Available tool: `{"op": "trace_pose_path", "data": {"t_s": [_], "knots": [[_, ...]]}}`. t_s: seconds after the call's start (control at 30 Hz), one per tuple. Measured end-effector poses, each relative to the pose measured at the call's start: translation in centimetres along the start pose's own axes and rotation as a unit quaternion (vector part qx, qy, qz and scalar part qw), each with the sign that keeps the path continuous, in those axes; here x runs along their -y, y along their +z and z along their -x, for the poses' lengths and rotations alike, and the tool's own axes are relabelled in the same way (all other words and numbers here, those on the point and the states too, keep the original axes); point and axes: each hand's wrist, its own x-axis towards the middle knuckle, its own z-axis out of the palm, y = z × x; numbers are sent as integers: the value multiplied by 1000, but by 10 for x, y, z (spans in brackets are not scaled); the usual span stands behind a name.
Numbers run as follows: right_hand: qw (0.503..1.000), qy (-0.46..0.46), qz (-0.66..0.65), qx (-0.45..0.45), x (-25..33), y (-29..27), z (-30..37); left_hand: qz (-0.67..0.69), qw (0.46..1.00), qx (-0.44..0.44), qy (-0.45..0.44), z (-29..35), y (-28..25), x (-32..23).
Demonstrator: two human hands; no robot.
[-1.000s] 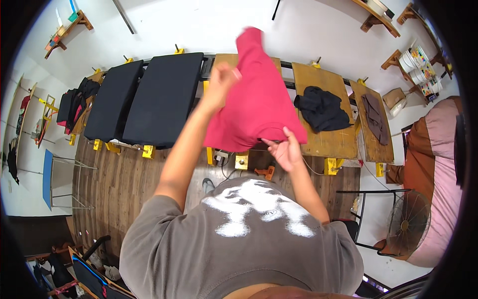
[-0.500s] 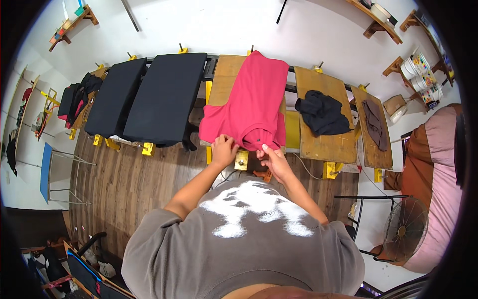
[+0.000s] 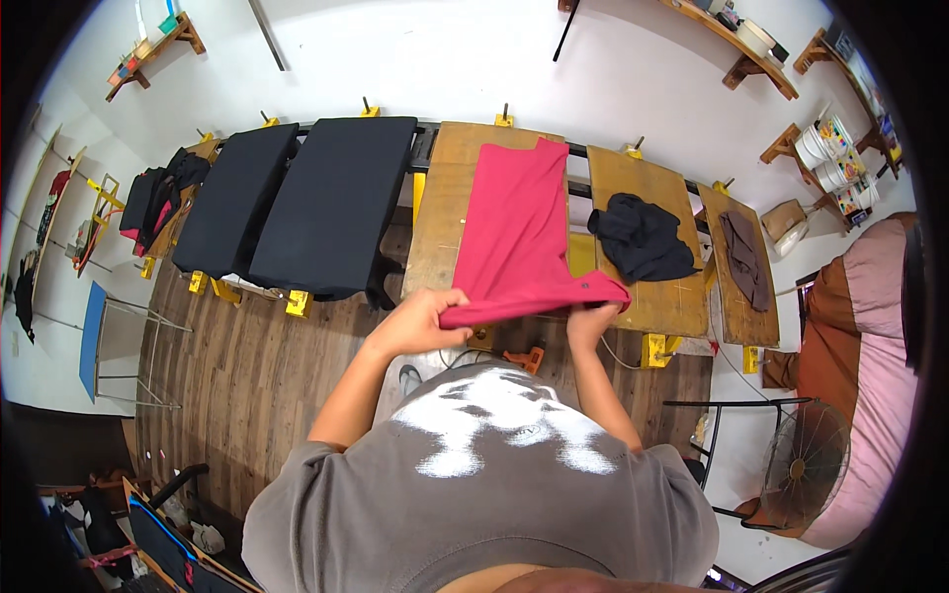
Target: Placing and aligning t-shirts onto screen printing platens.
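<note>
A crimson T-shirt (image 3: 514,217) lies lengthwise over a wooden board (image 3: 440,208) in front of me, its near edge raised off the board and hanging toward my body. My left hand (image 3: 423,318) is closed on the left end of that edge. At the other end, my right hand (image 3: 591,324) grips the fabric from below, with some of its fingers hidden by the cloth. Between both hands the edge is drawn out sideways, and the right part reaches past the board.
Two boards to the left carry smooth black shirts (image 3: 336,203). On the right, one board holds a crumpled black garment (image 3: 643,237), and another a folded brown one (image 3: 746,252). Yellow clamps (image 3: 299,302) hang under the near edges. A round fan (image 3: 806,455) stands at lower right.
The shirt has been turned and shifted; its collar no longer faces me and its far end lies nearer. Both hands have spread apart, stretching its near edge, and more bare board shows at left.
</note>
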Motion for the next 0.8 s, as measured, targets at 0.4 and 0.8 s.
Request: {"op": "trace_pose_path", "data": {"t_s": [0.4, 0.8], "knots": [[756, 501, -406, -111, -60, 28, 23, -150, 985, 30, 78, 7, -26, -12], [854, 380, -176, 308, 16, -58, -35, 85, 930, -327, -141, -2, -20, 70]]}}
